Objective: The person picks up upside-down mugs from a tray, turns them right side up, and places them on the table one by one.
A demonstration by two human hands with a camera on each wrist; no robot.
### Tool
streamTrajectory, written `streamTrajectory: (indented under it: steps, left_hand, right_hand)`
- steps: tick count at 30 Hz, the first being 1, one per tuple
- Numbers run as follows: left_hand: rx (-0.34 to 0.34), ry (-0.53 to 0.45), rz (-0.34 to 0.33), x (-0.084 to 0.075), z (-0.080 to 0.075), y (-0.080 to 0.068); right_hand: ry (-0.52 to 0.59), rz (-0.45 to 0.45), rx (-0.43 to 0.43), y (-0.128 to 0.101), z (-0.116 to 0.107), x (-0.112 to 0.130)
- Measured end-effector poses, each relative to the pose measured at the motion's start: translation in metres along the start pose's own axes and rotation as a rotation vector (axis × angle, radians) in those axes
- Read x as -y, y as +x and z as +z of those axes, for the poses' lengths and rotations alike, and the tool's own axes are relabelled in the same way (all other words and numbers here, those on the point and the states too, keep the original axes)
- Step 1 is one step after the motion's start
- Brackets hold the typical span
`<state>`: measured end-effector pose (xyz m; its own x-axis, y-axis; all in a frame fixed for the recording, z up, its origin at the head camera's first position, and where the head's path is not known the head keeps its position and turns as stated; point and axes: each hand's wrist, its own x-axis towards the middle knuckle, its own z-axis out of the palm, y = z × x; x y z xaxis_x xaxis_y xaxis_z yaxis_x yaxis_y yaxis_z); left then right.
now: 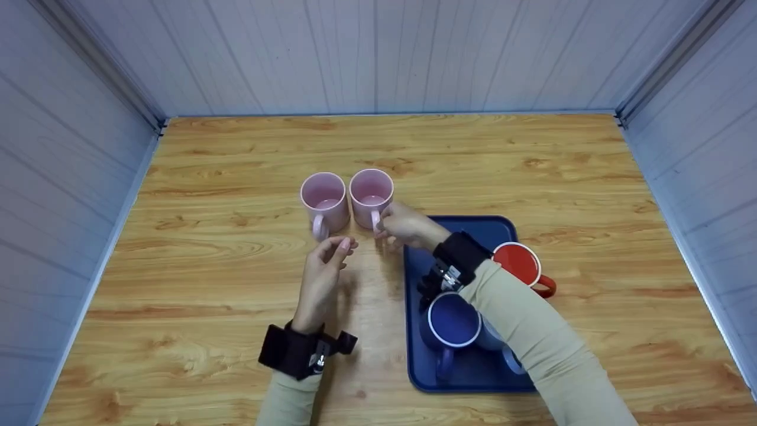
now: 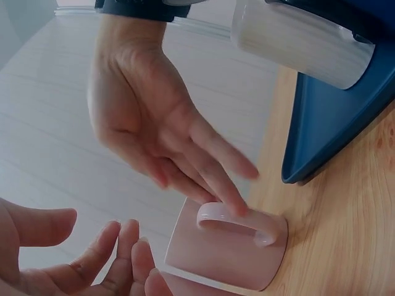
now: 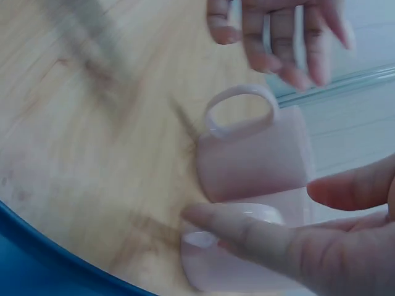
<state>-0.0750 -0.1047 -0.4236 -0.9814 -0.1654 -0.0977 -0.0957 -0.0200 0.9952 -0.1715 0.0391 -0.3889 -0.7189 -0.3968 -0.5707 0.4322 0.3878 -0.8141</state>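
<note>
Two pink mugs stand upright side by side on the wooden table, their handles toward me. My right hand (image 1: 405, 225) is at the handle of the right pink mug (image 1: 371, 192); its extended fingers touch or nearly touch that handle (image 2: 222, 213), and the thumb is held apart in the right wrist view. Just in front of the left pink mug (image 1: 325, 198), my left hand (image 1: 322, 269) hovers near its handle (image 1: 320, 228) with loosely bent fingers and nothing in them.
A blue tray (image 1: 417, 361) lies to the right, partly hidden under my right forearm. On it stand a dark blue mug (image 1: 454, 319) and a pale blue mug (image 1: 489, 336), mostly covered. A red mug (image 1: 517, 263) is at the tray's right side. Pale panel walls (image 1: 378, 59) enclose the table.
</note>
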Motion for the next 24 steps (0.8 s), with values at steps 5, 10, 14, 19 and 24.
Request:
streamTrajectory:
  steps: [5,10,14,19,24]
  left_hand:
    - [0.007,-0.003,-0.027,0.000,0.003,0.001]
    - [0.018,-0.013,-0.039,-0.001,0.004,0.001]
    - [0.021,-0.002,-0.037,-0.003,0.004,0.000]
    - [0.036,0.010,-0.038,-0.004,0.005,-0.002]
    - [0.060,0.004,-0.058,-0.002,0.006,-0.004]
  right_hand:
    - [0.019,-0.106,0.021,-0.023,-0.013,0.010]
    - [0.033,-0.243,-0.012,-0.056,-0.033,0.020]
    - [0.065,-0.361,-0.054,-0.084,-0.050,0.020]
    - [-0.018,-0.504,-0.182,-0.114,-0.069,0.010]
    - [-0.118,-0.585,-0.347,-0.141,-0.087,-0.008]
